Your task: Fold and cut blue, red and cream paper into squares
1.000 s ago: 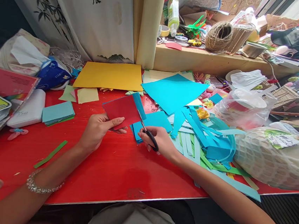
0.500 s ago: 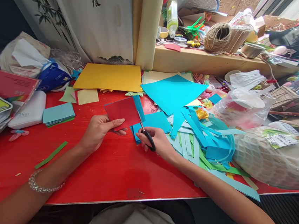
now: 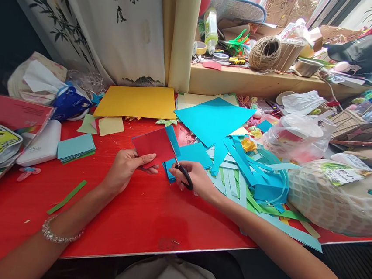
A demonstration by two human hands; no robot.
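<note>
Between thumb and fingers, my left hand (image 3: 134, 165) pinches a red square of paper (image 3: 154, 147) with blue paper behind it. My right hand (image 3: 191, 179) grips black-handled scissors (image 3: 186, 177), whose blades lie along the right edge of the red square. A narrow blue strip (image 3: 172, 140) stands out beyond the blades at that edge. Under the scissors, blue paper sheets (image 3: 196, 156) lie on the red table. To the left sits a stack of light blue and green paper squares (image 3: 77, 147).
Blue, green and pale paper strips (image 3: 238, 179) pile up right of my right hand. A yellow sheet (image 3: 137, 102) and a large blue sheet (image 3: 216, 118) lie behind. A netted bag (image 3: 331, 197) stands at the right; a white box (image 3: 40, 145) is at the left.
The camera view has shifted slightly, so everything appears a little lower. Both hands keep nearly the same hold, with the scissors still at the red paper's right edge.
</note>
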